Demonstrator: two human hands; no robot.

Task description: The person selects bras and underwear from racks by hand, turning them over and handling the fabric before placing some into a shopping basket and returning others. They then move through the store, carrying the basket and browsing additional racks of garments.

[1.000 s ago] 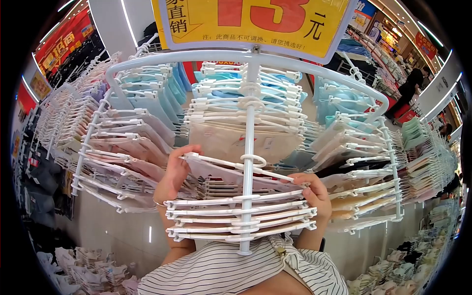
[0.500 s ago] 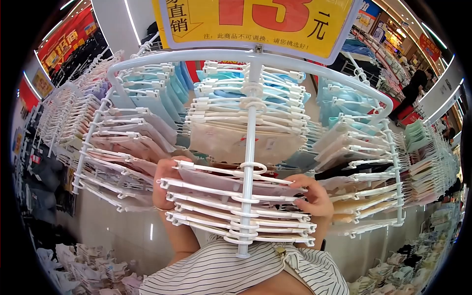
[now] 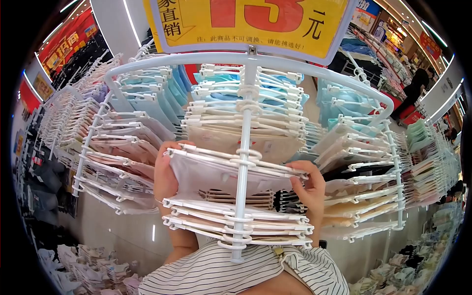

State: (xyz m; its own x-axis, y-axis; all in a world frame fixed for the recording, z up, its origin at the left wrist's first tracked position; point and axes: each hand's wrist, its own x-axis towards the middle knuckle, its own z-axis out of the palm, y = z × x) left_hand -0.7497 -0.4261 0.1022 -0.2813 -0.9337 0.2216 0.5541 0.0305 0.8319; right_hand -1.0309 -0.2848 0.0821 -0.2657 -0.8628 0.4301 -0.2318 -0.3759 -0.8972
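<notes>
On the middle arm of the white rack (image 3: 242, 196), two or so white clip hangers (image 3: 211, 157) carry pale pinkish-grey underwear (image 3: 204, 173). My left hand (image 3: 165, 172) wraps round their left end, with some fingers behind the cloth. At the right end, my right hand (image 3: 309, 184) pinches the hanger tips between thumb and fingers. Nearer to me on the same arm hangs a bunch of several hangers (image 3: 196, 216), apart from the held ones. Behind them is a stack of cream underwear (image 3: 216, 136).
A yellow price sign (image 3: 255, 22) tops the rack. Side arms hold pinkish garments (image 3: 128, 147) on the left and peach ones (image 3: 359, 209) on the right. Blue garments (image 3: 223, 91) hang farther back. Low displays (image 3: 91, 268) flank me. A person in dark clothes (image 3: 413, 93) stands at the upper right.
Both hands have pushed the held hangers away from me along the arm, toward the cream stack. A gap has opened between them and the front bunch, showing the pinkish-grey underwear's face.
</notes>
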